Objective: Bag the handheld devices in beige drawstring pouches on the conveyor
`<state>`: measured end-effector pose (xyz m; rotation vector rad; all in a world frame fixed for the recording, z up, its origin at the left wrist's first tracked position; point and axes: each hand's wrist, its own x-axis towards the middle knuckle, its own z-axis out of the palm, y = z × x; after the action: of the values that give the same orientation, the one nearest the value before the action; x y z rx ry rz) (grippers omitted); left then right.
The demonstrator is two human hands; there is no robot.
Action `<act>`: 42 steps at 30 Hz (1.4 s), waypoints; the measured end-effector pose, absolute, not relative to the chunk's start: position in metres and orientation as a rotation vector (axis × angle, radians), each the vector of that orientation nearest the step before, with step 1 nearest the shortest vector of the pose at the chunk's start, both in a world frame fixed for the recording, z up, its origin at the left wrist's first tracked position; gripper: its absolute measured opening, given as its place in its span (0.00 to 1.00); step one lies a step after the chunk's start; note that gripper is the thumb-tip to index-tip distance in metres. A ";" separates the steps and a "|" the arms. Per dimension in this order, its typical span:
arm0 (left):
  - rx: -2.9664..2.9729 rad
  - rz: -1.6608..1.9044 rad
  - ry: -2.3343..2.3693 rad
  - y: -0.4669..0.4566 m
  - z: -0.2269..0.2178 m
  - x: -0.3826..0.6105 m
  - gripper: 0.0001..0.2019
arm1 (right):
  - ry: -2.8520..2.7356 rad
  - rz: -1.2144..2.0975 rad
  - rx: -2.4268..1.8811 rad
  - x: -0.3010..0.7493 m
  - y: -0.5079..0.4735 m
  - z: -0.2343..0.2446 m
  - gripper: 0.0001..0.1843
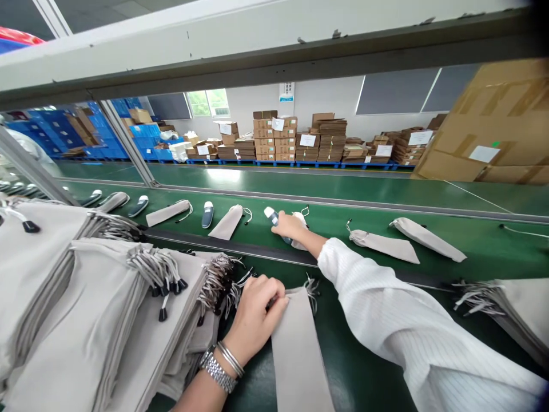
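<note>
Grey pouch (297, 349) lies flat on near tabletop (364, 372), centre; left hand (256, 313) grip curled, pinching its top edge; right hand (290, 227) far out on conveyor belt (480, 243), grip closed round blue-white slipper (271, 215); pouch stacks (86, 297) left.

Flat grey pouch (295, 349), blue-white slipper (271, 216)

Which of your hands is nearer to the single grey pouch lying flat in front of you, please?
Left. The left hand grips the grey pouch at its top; the right hand is beyond it, on the conveyor belt.
</note>
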<state>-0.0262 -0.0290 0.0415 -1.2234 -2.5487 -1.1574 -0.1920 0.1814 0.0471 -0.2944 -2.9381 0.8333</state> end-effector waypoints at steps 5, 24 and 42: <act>-1.068 -1.621 -2.607 -0.028 0.046 -0.027 0.02 | -2.673 1.234 -0.179 -0.134 0.190 0.061 0.24; -0.656 -2.262 -2.139 -0.027 0.053 -0.025 0.07 | -2.665 2.218 0.669 0.007 0.204 0.106 0.18; -1.113 -0.973 -2.657 -0.028 0.037 -0.031 0.07 | -1.945 1.458 0.324 -0.089 0.235 0.139 0.09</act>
<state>-0.0311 -0.0284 0.0373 -1.1131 -2.6569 -0.9733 -0.0886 0.2347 0.1390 0.3241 -1.9451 1.4578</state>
